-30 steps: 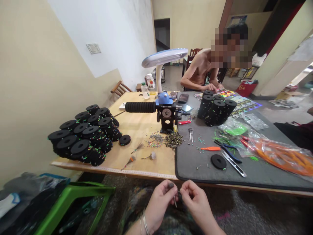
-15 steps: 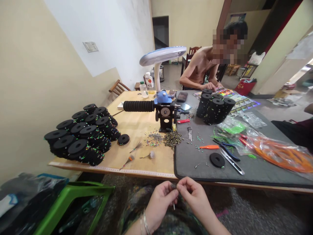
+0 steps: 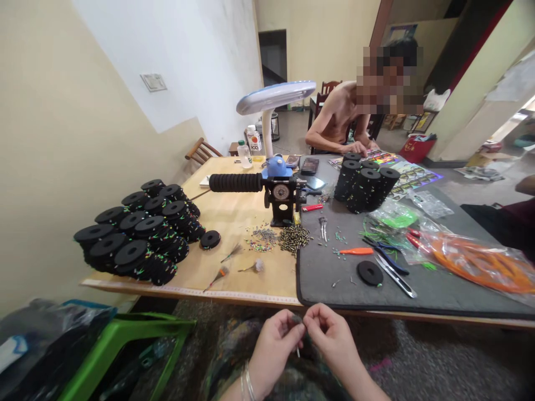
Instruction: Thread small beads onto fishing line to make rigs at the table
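Note:
My left hand [image 3: 278, 340] is closed in a pinch just in front of the table edge, on a small item with a thin pale stem [image 3: 298, 352] poking out below and a dark tip above. My right hand [image 3: 330, 334] is pinched beside it, fingertips nearly touching the left ones; what they hold is too small to make out. Beyond the hands lie feathery pieces [image 3: 220, 274], a pile of dark beads [image 3: 293, 239], a black foam ring [image 3: 370, 273], tweezers [image 3: 395, 276] and an orange-handled tool [image 3: 355, 252].
Stacks of black foam spools [image 3: 131, 253] stand at left, more [image 3: 368, 184] at back right. A lamp [image 3: 276, 97] rises behind a black clamp device [image 3: 282, 200]. Bagged orange cords [image 3: 476, 262] lie right. A green stool [image 3: 96, 345] is below left. Another person [image 3: 338, 117] sits across.
The view has shifted slightly. My hands stay pinched together in nearly the same place, with a little more of the dark tip showing above my left fingers.

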The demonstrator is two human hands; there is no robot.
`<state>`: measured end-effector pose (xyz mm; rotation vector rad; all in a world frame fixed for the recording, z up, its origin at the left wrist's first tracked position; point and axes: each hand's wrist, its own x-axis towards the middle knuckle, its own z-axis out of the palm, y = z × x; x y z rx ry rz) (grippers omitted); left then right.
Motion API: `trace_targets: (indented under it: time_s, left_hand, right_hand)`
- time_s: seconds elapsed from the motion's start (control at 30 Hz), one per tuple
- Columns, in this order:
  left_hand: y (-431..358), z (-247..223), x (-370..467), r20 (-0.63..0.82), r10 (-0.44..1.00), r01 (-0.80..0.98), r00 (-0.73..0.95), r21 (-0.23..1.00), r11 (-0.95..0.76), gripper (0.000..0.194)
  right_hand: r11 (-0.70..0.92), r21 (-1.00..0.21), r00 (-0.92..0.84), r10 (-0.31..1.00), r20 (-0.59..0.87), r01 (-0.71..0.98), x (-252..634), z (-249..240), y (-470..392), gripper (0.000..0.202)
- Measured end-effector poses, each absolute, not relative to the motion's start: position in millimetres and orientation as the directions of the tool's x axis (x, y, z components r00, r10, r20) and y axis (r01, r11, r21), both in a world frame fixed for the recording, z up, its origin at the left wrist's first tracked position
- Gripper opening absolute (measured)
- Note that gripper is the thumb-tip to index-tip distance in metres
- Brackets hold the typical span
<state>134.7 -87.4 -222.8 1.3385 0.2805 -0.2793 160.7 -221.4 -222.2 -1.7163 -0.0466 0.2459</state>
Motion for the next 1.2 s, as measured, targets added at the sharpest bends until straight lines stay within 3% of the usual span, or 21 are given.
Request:
trace_targets:
  time_s: [0.2, 0.87, 1.2]
  left_hand:
    - [-88, -222, 134, -0.363, -0.028, 0.358, 0.931, 0.898, 0.255, 0.031]
    - [-86, -230, 136, -0.271, 0.07, 0.264, 0.96, 0.959, 0.1, 0.028]
    - [-85, -226, 138, -0.314, 0.085, 0.298, 0.946, 0.941, 0.16, 0.029]
  right_hand:
    - [-0.129, -0.983, 0.97, 0.184, -0.155, -0.133, 159, -227, -222, 0.027]
    - [-0.273, -0.959, 0.956, 0.257, -0.143, -0.071, 156, -219, -223, 0.02]
    - [-0.295, -0.953, 0.949, 0.272, -0.158, -0.074, 156, -221, -223, 0.019]
